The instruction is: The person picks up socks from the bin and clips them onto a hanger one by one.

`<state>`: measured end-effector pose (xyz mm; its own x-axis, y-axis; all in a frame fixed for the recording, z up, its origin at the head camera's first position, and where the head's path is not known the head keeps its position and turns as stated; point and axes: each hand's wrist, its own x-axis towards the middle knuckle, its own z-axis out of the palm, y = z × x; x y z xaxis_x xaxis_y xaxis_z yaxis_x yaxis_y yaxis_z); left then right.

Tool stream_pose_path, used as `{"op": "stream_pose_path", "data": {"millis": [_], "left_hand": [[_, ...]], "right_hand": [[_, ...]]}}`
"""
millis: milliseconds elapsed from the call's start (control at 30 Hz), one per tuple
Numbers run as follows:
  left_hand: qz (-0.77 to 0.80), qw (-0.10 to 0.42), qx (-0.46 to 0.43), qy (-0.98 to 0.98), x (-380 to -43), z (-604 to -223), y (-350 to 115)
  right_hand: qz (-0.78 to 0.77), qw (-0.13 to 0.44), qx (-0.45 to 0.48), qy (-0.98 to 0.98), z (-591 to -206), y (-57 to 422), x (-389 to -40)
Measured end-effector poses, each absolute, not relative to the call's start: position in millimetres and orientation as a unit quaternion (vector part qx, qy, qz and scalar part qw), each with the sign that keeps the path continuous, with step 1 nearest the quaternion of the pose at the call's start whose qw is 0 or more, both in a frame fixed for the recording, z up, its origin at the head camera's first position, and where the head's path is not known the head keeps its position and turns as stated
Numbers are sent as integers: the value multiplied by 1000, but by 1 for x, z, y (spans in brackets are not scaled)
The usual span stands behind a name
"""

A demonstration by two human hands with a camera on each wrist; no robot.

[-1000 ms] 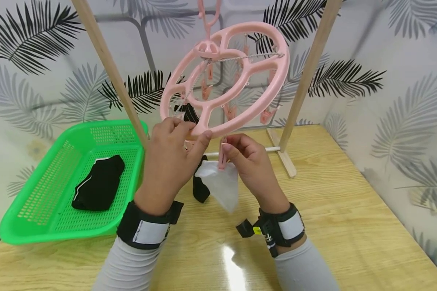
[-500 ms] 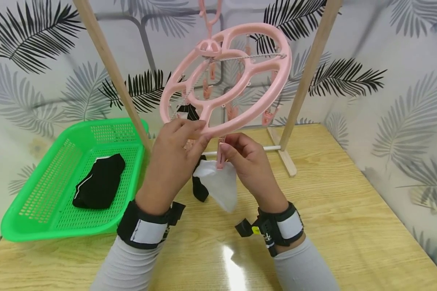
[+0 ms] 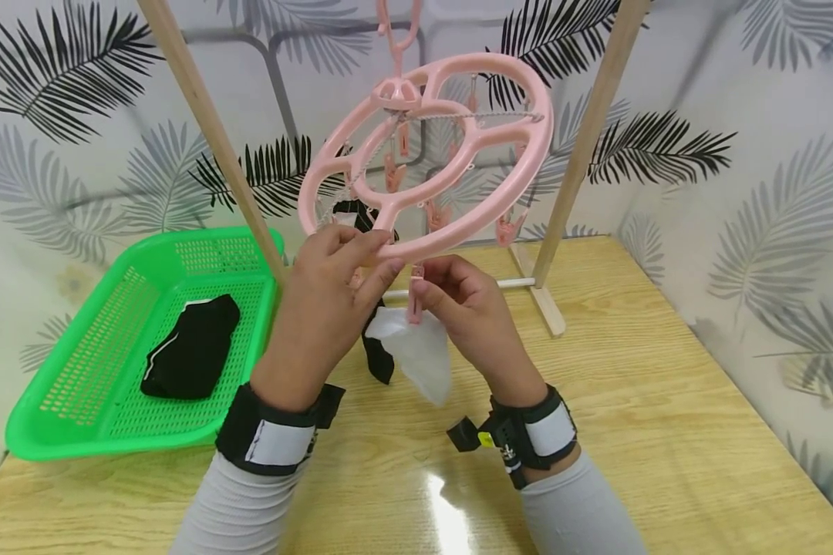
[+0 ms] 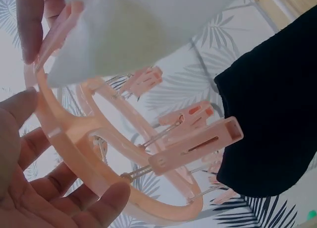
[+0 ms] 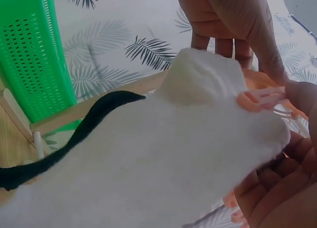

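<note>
My left hand (image 3: pixel 326 308) grips the near rim of a round pink clip hanger (image 3: pixel 544 142), thumb below and fingers over the top. With my right hand (image 3: pixel 468 308) I pinch a pink clothespin (image 3: pixel 415 299) under that rim. The clothespin's lower end bites the top edge of a white cloth (image 3: pixel 423 358), which hangs below it. In the right wrist view the clothespin (image 5: pixel 255 98) lies across the edge of the soft cloth. Behind hangs a black cloth (image 3: pixel 379 358), and in the left wrist view another clothespin (image 4: pixel 198 146) reaches its edge.
A green basket (image 3: pixel 48 385) stands at the left with a folded black garment (image 3: pixel 194 347) in it. Wooden posts (image 3: pixel 590 146) rise on both sides of the hanger, joined low by a white bar (image 3: pixel 517 284). Several more pink clothespins (image 3: pixel 393 173) dangle from the hanger.
The clothespin, white cloth and my right fingers have shifted slightly left. The hanger's tilt has changed a little, its far edge dipping lower. My left hand keeps its grip on the rim.
</note>
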<state>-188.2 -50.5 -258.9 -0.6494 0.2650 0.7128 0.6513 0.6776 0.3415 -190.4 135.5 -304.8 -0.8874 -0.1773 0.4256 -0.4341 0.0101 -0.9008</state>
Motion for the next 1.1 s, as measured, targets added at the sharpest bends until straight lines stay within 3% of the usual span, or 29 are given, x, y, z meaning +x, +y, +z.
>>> {"op": "stream_pose_path", "data": {"millis": [367,633,733,900,1100], "left_hand": [[-261,370,-279,-847,-189,-251,-60],[-246,380,-287,-844,-189,-248,-71],[-244,383,-295,-841,-189,-248,-76],[-229,389,-310,-837,-190,-247,-83],[-210,389,-328,-835,-193,-245,-90]], "right_hand": [[638,102,213,-733,-302,141,-190],[664,291,178,-666,-296,163,-184],[700,327,160,-614,-292,172,-184],[725,333,127,-590,-288,183,-185],[706,283,157,-630,-290,184,-190]]}}
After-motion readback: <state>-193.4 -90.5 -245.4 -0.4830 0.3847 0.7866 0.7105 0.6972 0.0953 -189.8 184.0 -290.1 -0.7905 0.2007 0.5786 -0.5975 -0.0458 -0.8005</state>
